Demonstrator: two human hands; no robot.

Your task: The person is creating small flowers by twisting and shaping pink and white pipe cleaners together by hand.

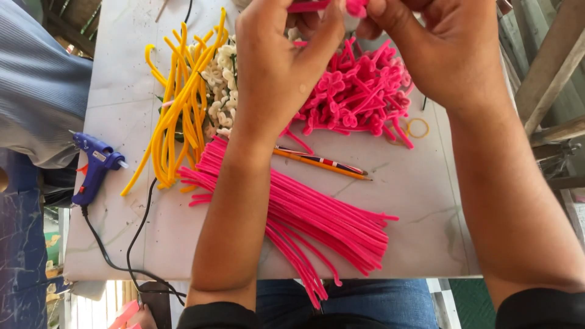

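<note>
I have a fuzzy pink pipe-cleaner piece (317,6) at the far edge of the view, held above the desk (420,207). My left hand (280,61) has its fingers pressed together on the piece's left part, thumb against forefinger. My right hand (439,49) pinches the looped right end; how the other fingers sit there is cut off at the top of the frame, so I cannot tell more.

Right under my hands lies a heap of bent pink flower shapes (359,91), soft and looped, tangled together. To its left is a clump of cream-white curled pieces (220,85), then a bundle of long yellow stems (177,109) with hooked ends, fanning toward the near left. Nearer to me a thick sheaf of straight pink pipe cleaners (317,219) runs diagonally across the desk, passing under my left forearm, its near ends hanging past the edge over my jeans. Two pencils (323,163) lie between the sheaf and the heap. A thin yellow rubber band (418,128) sits right of the heap.

At the left edge rests a blue glue gun (92,166), its black cord (131,244) looping off the near edge. The desk top is pale, scuffed board.
</note>
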